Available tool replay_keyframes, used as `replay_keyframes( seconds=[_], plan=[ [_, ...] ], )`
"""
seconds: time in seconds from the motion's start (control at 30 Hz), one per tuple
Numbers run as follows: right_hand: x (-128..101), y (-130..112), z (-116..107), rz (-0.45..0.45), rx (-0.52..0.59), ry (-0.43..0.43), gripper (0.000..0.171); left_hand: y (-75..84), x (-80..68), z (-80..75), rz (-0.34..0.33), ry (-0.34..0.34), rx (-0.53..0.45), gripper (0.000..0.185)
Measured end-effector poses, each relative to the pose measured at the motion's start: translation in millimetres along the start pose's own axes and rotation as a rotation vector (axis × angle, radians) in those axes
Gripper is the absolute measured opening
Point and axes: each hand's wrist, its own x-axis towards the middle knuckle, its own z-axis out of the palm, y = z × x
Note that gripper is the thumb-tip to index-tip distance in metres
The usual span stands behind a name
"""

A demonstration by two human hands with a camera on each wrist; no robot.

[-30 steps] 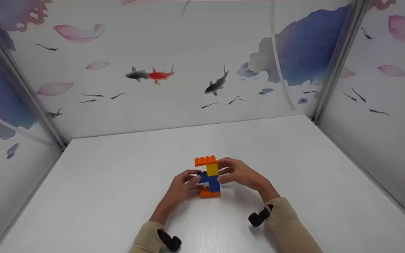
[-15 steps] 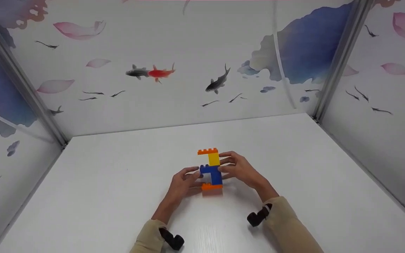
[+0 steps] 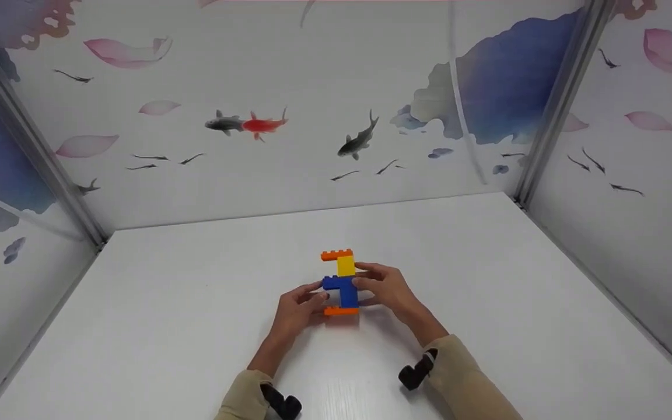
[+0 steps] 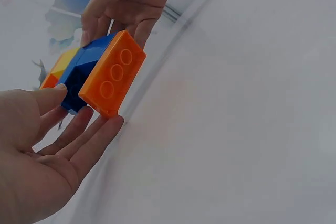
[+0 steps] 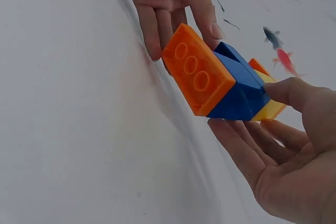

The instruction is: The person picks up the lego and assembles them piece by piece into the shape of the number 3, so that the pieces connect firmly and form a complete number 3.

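A stack of toy building bricks [image 3: 349,294] hangs just above the table, between both hands. From top to bottom it has an orange brick [image 3: 336,255], a yellow brick [image 3: 346,266], blue bricks [image 4: 94,51] and an orange base brick [image 5: 197,74]. Both wrist views show the base's hollow underside. My right hand [image 3: 391,289] pinches the blue and yellow part from the right, thumb in front and fingers behind. On the left, my left hand [image 3: 298,312] holds the stack lightly, its thumb at the overhanging blue brick and its fingertips at the edge of the orange base.
A white table [image 3: 167,303] lies under the hands. White panels with painted fish and petals [image 3: 312,64] close it in at the back and both sides, with metal posts [image 3: 563,99] at the corners. A black wrist camera [image 3: 417,370] sits on each beige sleeve.
The stack has risen off the table and tipped back, so the upper orange brick's studs now show edge-on. Over the last half second, both hands and the stack have shifted slightly left in view.
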Motion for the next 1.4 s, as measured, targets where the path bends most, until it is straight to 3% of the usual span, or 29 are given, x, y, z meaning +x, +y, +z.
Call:
replay_keyframes(
  seconds=[0.2,0.43,0.57,0.97,1.2,1.4],
  plan=[
    [-2.4,2.3,3.0,0.027,-0.032,-0.016,0.05,1.1,-3.3,-0.9,-0.016,-0.036,0.052,0.053],
    [-1.2,4.8,0.6,0.045,-0.012,-0.017,0.049,5.3,-2.5,-3.2,0.032,-0.145,0.129,0.066],
    [0.6,6.4,-0.5,0.061,-0.011,-0.011,0.05,7.1,-2.0,-4.4,0.051,-0.171,0.155,0.069],
    [0.5,9.3,-0.8,0.091,-0.037,-0.054,0.059,8.1,-2.1,3.6,0.011,-0.151,0.184,0.066],
    [-3.8,4.9,2.4,0.086,-0.17,-0.052,0.063,7.3,-1.8,4.9,-0.026,-0.152,0.163,0.066],
    [-2.6,6.9,3.8,0.082,-0.183,-0.049,0.062,7.0,-2.0,4.4,-0.06,-0.13,0.171,0.064]
  ],
)
